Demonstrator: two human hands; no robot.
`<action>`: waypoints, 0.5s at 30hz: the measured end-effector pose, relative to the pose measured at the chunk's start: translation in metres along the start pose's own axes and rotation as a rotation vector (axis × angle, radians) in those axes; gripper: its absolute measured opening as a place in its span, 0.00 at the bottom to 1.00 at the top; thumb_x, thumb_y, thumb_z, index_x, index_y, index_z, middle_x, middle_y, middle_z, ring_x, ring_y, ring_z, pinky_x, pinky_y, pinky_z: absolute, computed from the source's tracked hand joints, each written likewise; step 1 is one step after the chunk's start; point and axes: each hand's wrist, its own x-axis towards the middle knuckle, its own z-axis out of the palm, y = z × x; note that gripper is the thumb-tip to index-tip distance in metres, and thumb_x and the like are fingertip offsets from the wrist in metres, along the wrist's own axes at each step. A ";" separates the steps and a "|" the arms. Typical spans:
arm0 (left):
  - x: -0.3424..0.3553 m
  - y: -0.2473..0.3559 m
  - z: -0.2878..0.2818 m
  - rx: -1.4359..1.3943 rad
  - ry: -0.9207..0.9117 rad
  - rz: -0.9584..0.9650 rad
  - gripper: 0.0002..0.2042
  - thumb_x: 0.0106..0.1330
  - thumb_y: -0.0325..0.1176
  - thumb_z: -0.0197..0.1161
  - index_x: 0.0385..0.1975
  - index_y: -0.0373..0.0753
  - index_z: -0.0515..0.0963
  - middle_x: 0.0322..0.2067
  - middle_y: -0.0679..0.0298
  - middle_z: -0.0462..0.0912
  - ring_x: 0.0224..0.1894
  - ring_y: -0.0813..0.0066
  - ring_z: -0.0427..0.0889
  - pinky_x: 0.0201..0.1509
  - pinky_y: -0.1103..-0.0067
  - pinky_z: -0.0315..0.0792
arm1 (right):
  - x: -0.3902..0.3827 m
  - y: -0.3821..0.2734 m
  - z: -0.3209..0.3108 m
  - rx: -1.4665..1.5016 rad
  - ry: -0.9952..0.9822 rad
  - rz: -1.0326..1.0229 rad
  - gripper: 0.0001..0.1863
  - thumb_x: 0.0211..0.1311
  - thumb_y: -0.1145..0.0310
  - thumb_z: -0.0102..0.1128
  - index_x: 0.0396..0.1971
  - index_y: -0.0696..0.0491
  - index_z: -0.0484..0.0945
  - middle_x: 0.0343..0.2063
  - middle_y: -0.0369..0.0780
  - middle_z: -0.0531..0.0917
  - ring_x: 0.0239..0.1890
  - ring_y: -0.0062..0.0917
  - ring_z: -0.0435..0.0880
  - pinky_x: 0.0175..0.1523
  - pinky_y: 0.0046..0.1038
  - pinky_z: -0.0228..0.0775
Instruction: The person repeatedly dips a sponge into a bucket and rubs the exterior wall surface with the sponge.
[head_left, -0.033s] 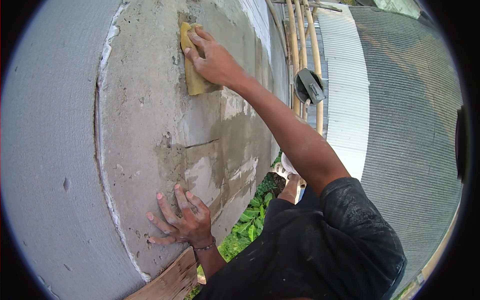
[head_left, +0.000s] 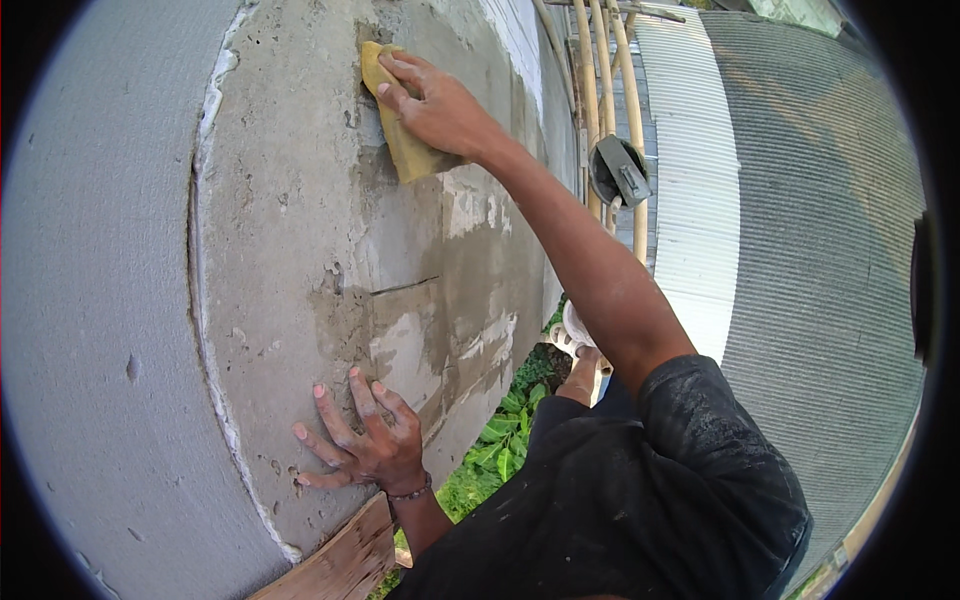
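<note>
My right hand (head_left: 425, 105) grips a thin yellow pad (head_left: 405, 150), pressed against the upper part of a rough grey concrete wall (head_left: 265, 220), which has damp dark patches and pale smears. Lower down, my left hand (head_left: 365, 440) rests on the same wall with its fingers spread and nothing held. A raised whitish seam (head_left: 200, 250) runs down to the left of both hands, beside a smoother grey surface (head_left: 90, 270).
Bamboo poles (head_left: 590, 60) run along the right, bearing a dark container with a grey tool (head_left: 628, 175) across it. Beyond lie corrugated roofs (head_left: 685, 250). A wooden board (head_left: 335, 555) sits below my left hand. My foot (head_left: 585, 360) and green leaves (head_left: 505, 440) show lower down.
My right hand and the yellow pad have shifted slightly rightward, and the pad's lower end has risen a little and tilted. My left hand has stayed in place.
</note>
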 end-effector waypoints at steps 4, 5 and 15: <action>0.001 0.002 0.000 -0.013 0.009 -0.001 0.12 0.65 0.45 0.58 0.47 0.61 0.80 0.61 0.69 0.70 0.70 0.52 0.57 0.70 0.44 0.32 | 0.011 -0.006 -0.031 0.645 -0.109 0.654 0.25 0.69 0.58 0.47 0.62 0.53 0.69 0.59 0.48 0.73 0.60 0.38 0.74 0.65 0.32 0.62; 0.002 0.003 0.000 -0.009 0.011 0.000 0.12 0.65 0.45 0.58 0.47 0.61 0.81 0.61 0.69 0.70 0.70 0.52 0.57 0.70 0.44 0.32 | -0.003 -0.006 -0.014 0.411 -0.139 0.376 0.25 0.69 0.59 0.47 0.62 0.53 0.70 0.56 0.48 0.75 0.55 0.36 0.77 0.61 0.32 0.67; 0.002 0.000 -0.002 0.022 -0.004 0.015 0.11 0.65 0.47 0.58 0.45 0.61 0.81 0.61 0.67 0.69 0.70 0.51 0.55 0.70 0.44 0.31 | -0.031 -0.037 -0.040 0.525 -0.182 0.332 0.23 0.62 0.66 0.50 0.58 0.54 0.73 0.61 0.49 0.69 0.56 0.44 0.75 0.63 0.36 0.65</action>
